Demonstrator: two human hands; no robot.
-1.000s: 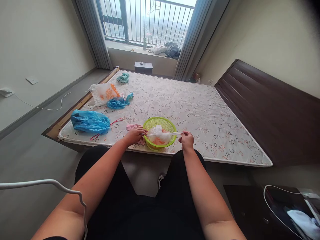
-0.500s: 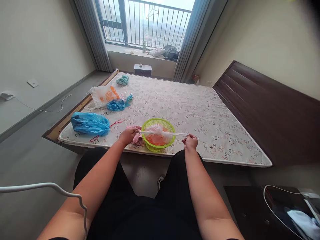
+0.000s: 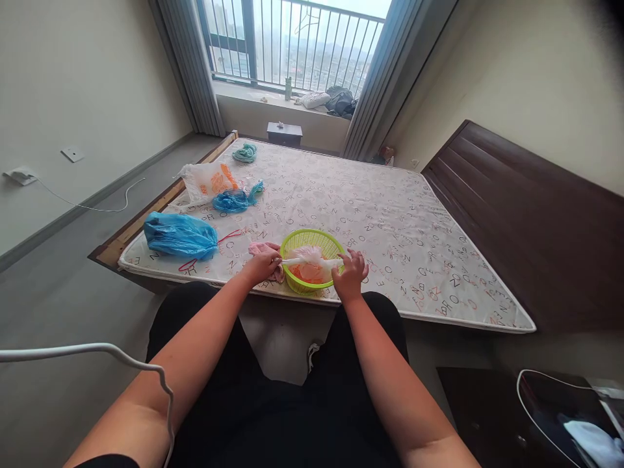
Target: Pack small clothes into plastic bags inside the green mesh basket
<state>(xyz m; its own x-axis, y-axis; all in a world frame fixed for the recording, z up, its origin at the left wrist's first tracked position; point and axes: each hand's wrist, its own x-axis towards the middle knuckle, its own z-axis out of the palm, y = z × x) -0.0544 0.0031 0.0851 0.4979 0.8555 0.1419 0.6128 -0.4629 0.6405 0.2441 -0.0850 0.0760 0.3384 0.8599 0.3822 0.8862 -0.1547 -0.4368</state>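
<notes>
A yellow-green plastic basket (image 3: 309, 288) stands on the near edge of the mattress, between my two hands. In it lies a thin, whitish plastic bag (image 3: 307, 255) with orange showing at its lower part. My left hand (image 3: 263, 265) pinches the bag's twisted white handle at the basket's left side. At the right rim, my right hand (image 3: 351, 273) has its fingers spread, thumb and forefinger apart around the bag's other end; its palm side is hidden. A pink cloth (image 3: 279, 273) lies beside the basket, partly behind my left hand.
On the patterned mattress (image 3: 390, 221), a full blue plastic bag (image 3: 180, 235) with red ties lies left. Beyond it are a white-and-orange bag (image 3: 207, 182), a crumpled blue bag (image 3: 231, 201) and a teal bundle (image 3: 244, 153). A white cable (image 3: 97, 350) crosses at lower left.
My right hand has moved left to the basket's rim and its fingers have spread. The stretched white handle on that side has gone slack. My left hand keeps its pinch.
</notes>
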